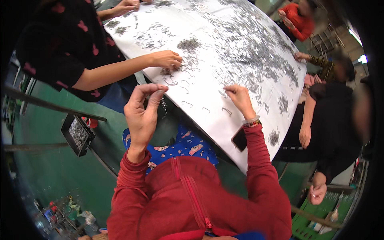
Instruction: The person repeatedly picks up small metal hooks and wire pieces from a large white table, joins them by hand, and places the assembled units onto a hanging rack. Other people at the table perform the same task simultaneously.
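Curved dark pieces (227,110): a few thin, hook-shaped ones are lying singly near the close edge of the table, well apart from one another, between and beyond the two hands.
Right hand (241,99): it is reaching over the near part of the table, thumb and forefinger bending together at the tips, beside a thin dark piece. Whether they are gripping it, I cannot tell. A pale bracelet (251,121) is circling the wrist.
Left hand (141,114): it is hovering by the table's near left edge, palm turned inward. Thumb and forefinger are curving toward each other, their tips almost meeting; the other fingers are curling in behind. I cannot tell if anything small is sitting between them.
Phone (240,139): a dark one is lying on the table, just left of the right forearm.
Large scatter (256,56): many dark pieces are spreading across the middle and far right of the table.
White table (208,130): its pale top is stretching away to the far side, a corner pointing near.
Left neighbour's hand (167,60): its fingers are bending down over a small tangle of pieces.
Right side: a person in black (332,124) is standing close by; farther off, someone in an orange-red top (301,22) is holding both hands up.
Floor level: at left, a black tray (87,145) is holding many small pieces above a green floor (86,180); at near right, a green crate (303,229) is showing.
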Tool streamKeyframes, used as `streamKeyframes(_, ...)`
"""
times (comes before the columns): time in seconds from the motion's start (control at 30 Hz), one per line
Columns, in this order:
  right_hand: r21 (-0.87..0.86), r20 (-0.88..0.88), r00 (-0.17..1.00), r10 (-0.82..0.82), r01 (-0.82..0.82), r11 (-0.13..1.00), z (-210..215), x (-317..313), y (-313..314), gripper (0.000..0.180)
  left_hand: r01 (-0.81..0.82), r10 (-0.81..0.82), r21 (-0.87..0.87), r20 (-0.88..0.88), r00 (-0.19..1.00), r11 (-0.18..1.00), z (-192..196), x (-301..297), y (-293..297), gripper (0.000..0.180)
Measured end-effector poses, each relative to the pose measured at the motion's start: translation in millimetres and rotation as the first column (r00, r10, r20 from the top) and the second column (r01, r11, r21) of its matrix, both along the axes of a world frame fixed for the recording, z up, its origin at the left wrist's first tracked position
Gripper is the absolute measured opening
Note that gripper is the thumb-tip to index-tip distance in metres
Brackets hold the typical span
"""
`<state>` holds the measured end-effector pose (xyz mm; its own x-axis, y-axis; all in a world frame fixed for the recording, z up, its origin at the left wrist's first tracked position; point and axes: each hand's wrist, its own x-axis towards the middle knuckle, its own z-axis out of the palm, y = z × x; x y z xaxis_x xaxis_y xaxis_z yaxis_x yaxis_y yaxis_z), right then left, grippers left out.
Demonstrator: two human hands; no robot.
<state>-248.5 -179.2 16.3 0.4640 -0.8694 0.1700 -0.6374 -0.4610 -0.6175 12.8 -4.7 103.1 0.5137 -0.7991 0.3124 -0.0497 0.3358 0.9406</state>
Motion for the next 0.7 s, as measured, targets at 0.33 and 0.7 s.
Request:
streamKeyframes(0.33,-0.121,-0.345,0.927,0.148,-0.2,0.972,-43,23,-29,0.014,0.038,-0.038,0.009,0.06,0.997,0.999,12,10,-9,0.008)
streamKeyframes(0.7,0.229,0.743,0.656,0.132,-0.436,0.87,85,122,71,0.022,0.282,-0.309,0.158,0.192,0.931,0.946,-18,18,-4,0.01)
